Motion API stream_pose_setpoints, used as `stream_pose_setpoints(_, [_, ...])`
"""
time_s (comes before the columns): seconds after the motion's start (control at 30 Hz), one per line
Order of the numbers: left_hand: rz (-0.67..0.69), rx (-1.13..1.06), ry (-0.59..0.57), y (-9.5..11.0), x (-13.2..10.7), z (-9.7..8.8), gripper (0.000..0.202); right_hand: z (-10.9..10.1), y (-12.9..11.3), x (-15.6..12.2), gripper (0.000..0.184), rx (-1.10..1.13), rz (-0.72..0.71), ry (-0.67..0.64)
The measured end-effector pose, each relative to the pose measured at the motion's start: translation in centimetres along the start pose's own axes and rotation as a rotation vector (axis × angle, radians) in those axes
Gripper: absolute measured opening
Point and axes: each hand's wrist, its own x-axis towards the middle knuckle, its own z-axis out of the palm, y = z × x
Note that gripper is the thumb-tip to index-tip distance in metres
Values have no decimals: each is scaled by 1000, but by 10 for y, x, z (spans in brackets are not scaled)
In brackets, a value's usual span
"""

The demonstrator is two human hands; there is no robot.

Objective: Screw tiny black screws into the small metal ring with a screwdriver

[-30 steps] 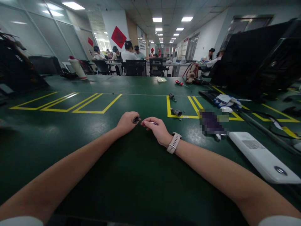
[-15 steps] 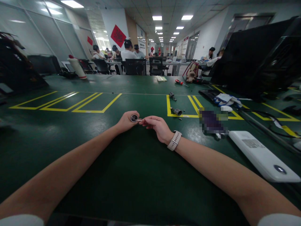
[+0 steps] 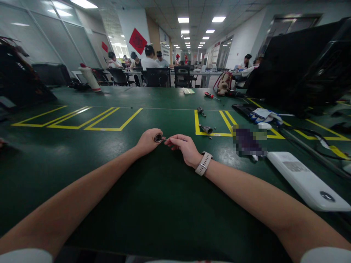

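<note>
Working above the green table [image 3: 148, 204], apparently partway through with one metal cup [image 3: 158, 138]. Gripping the metal cup in the left hand [image 3: 147, 141], with fingers curled closed around it. Pinching one thin rod [image 3: 163, 140] in the right hand [image 3: 181, 145], with fingertips nearly together, right at the cup's mouth. Impossible to tell any contact inside, or the amount done and left. Lying by the yellow tape [image 3: 196, 122], untouched for now: two metal parts, one farther [image 3: 201, 111], one nearer [image 3: 207, 129], plus two small bits [image 3: 210, 137]. Beyond these, one screwdriver [image 3: 209, 95]; off to the right, one flat white box [image 3: 307, 180].
</note>
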Motion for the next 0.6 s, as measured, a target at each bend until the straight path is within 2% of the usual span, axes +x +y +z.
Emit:
stream_pose_setpoints(0.13, [-3, -169, 32, 0, 0, 0, 21, -4, -1, 2, 12, 77, 31, -36])
stream_pose_setpoints(0.27, [-5, -278, -1, 1, 0, -1, 24, -5, -1, 1, 13, 59, 17, -87])
stream_pose_setpoints(0.43, [-36, -154, 9, 2, 0, -1, 23, -1, 0, -1, 13, 68, -36, 5])
stream_pose_setpoints(0.6, [22, 31, -12, 0, 1, 1, 19, 2, 2, -1, 11, -53, -46, 38])
